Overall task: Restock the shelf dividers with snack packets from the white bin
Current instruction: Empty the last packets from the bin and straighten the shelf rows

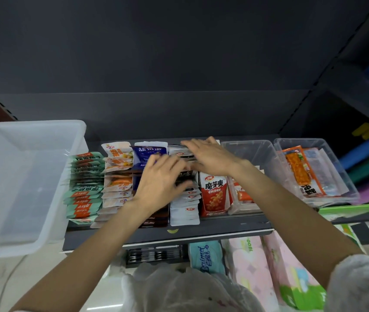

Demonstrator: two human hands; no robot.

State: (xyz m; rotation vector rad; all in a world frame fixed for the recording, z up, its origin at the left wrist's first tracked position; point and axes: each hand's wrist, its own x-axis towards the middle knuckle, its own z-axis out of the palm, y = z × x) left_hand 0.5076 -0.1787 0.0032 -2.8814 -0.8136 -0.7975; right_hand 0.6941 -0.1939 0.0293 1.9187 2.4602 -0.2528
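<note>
White packets [184,212] being squared in their shelf row.
Left hand [158,183] pinches packets, right hand [210,157] presses flat-fingered; a shove could topple the stack.

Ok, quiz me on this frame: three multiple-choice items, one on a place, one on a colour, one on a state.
1. Where does the white bin stand?
A. left of the packet rows
B. right of the clear trays
C. on the shelf below

2. What colour is the upright packet right of the white packets?
A. blue
B. red-orange
C. green

3. What does the white bin hold?
A. a full heap of packets
B. one bottle
C. nothing that shows

Answers:
1. A: it sits beside the green packets at the rows' left end.
2. B: its front is red-orange under a white top.
3. C: only its bare floor shows, while the left hand and right hand rest on the middle rows.
</note>
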